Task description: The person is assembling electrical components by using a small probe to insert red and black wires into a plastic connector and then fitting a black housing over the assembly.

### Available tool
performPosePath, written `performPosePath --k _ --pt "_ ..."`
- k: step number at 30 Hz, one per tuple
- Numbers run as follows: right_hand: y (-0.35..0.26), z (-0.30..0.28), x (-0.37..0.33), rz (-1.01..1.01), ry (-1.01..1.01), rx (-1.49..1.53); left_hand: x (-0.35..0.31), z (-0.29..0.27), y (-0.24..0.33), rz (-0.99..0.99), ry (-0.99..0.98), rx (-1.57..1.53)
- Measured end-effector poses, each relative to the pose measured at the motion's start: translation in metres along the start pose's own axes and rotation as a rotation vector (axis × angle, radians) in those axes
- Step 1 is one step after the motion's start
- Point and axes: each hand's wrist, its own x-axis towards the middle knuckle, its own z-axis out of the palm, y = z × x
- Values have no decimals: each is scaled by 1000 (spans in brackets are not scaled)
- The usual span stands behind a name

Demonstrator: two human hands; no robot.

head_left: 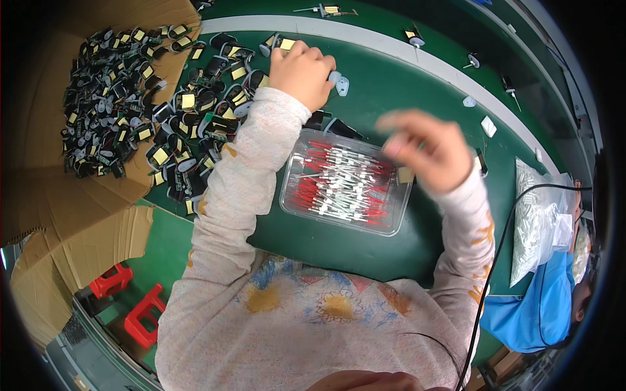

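Observation:
My left hand (301, 73) is at the far edge of the heap of small black assemblies, fingers curled down; whatever lies under its fingertips is hidden. Beside it are a black piece with a yellow pad (287, 44) and a light grey plastic piece (342, 86). My right hand (427, 150) is blurred by motion above the right end of a clear plastic box (290, 203); its thumb and forefinger look apart, with nothing visible between them. Inside the box lie many thin red and white leads (345, 182). A black piece (342, 129) rests just behind the box.
On the left, a cardboard box (39, 124) holds many black assemblies, which spill onto the green table (313, 238). A bag of white parts (538, 228) and a black cable (502, 241) are at right. Red stools (145, 316) stand below left. A pale strip (391, 49) crosses behind.

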Motion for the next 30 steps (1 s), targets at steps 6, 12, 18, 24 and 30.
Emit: performPosePath --k 6,12,18,24,30 --pt "-10 58 -20 -18 5 -456 5 -19 -1 20 320 -427" --pt "-8 78 -13 49 -26 -624 -3 -59 5 -26 308 -1352" --pt "-8 66 -13 -63 37 -371 -17 -83 17 -5 253 -1486" --pt "-25 31 -25 -104 602 842 -25 -104 16 225 -196 -1438" --pt "-35 28 -34 -142 742 884 -29 -97 52 556 -146 -1116"
